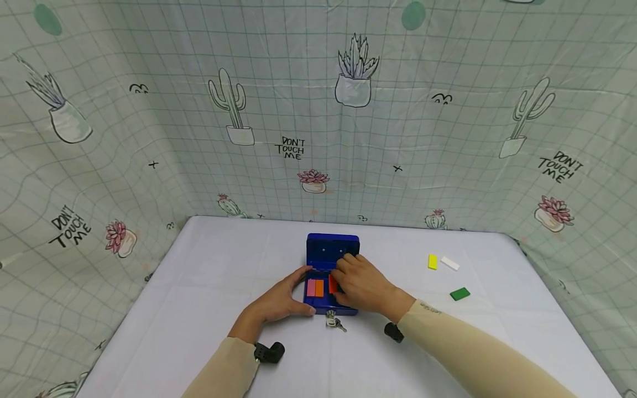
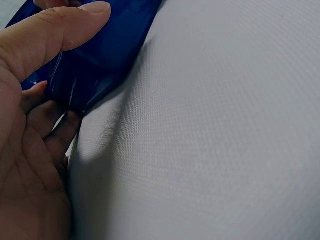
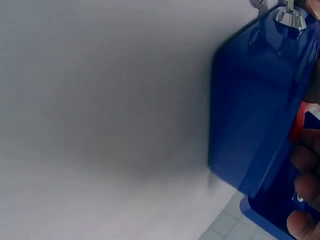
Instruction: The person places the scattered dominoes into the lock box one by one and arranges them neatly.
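A blue metal cash box stands with its lid raised. Inside, at the left, a pink block and an orange block lie side by side. My left hand grips the box's left side, thumb at the front and fingers toward the back; the left wrist view shows this thumb over the blue metal. With its fingers down inside the box, my right hand pinches a red block, partly hidden by the fingers. Keys hang from the front lock.
To the right on the white table lie a yellow block, a white block and a green block. A patterned curtain rises behind and beside the table.
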Motion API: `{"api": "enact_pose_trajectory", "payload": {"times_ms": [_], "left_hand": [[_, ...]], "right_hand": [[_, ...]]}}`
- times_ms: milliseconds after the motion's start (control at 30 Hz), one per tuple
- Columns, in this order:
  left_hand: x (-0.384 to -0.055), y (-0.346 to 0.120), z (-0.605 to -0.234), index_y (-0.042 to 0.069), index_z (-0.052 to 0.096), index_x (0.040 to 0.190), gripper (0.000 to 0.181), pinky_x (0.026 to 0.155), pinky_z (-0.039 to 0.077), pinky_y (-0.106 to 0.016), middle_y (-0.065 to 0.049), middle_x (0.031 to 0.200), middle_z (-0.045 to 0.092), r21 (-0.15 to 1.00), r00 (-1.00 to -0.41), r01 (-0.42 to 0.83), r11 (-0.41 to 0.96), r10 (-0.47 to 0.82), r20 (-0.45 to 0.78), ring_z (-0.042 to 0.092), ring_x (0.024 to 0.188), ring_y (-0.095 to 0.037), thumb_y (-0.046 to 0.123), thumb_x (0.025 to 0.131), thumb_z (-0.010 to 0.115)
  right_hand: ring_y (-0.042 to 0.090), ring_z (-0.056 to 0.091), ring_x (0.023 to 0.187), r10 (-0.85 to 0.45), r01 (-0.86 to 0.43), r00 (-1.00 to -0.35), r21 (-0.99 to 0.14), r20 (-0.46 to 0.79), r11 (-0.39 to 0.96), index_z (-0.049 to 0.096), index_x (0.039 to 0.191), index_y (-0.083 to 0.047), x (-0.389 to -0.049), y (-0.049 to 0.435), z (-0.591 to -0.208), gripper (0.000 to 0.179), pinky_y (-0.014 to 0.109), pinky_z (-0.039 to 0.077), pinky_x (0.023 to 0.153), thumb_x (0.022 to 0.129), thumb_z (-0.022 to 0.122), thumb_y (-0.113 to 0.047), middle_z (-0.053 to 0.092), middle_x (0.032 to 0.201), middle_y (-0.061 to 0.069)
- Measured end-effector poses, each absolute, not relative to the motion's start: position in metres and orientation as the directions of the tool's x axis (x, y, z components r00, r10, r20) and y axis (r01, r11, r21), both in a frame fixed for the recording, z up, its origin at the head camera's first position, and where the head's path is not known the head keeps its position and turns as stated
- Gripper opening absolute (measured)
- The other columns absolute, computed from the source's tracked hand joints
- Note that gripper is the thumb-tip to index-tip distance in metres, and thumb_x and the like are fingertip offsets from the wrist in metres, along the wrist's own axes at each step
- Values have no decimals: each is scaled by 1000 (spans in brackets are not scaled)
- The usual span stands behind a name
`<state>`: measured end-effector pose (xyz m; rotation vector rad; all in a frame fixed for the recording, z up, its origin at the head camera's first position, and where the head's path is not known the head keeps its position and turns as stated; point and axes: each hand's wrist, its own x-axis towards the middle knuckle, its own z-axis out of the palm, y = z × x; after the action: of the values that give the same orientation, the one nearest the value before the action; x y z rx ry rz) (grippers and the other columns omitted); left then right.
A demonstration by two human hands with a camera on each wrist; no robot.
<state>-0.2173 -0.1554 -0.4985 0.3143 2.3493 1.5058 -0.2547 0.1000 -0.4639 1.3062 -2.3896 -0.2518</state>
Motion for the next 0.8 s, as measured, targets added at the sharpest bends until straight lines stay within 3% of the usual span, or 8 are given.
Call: {"api": "enact_pose_trajectory", "payload": {"times_ms": [500, 800], "left_hand": [[-216, -156, -498, 20, 32, 167, 105, 128, 16, -67, -15, 171, 34, 907, -922, 12, 421, 356, -153, 26, 160, -38, 22, 81, 93], [-214, -155, -497, 21, 32, 167, 104, 127, 16, -68, -16, 171, 34, 904, -924, 14, 428, 352, -153, 27, 160, -39, 23, 82, 93]], "right_hand": [[20, 52, 85, -837, -766, -502, 338, 217, 547, 75, 99, -14, -258, 87, -472, 37, 31, 42, 70, 91, 78, -50, 61, 87, 0], [21, 55, 89, -824, -762, -540, 316, 171, 565, 78, 103, -12, -256, 83, -475, 39, 34, 50, 76, 93, 76, -50, 65, 92, 1]]}}
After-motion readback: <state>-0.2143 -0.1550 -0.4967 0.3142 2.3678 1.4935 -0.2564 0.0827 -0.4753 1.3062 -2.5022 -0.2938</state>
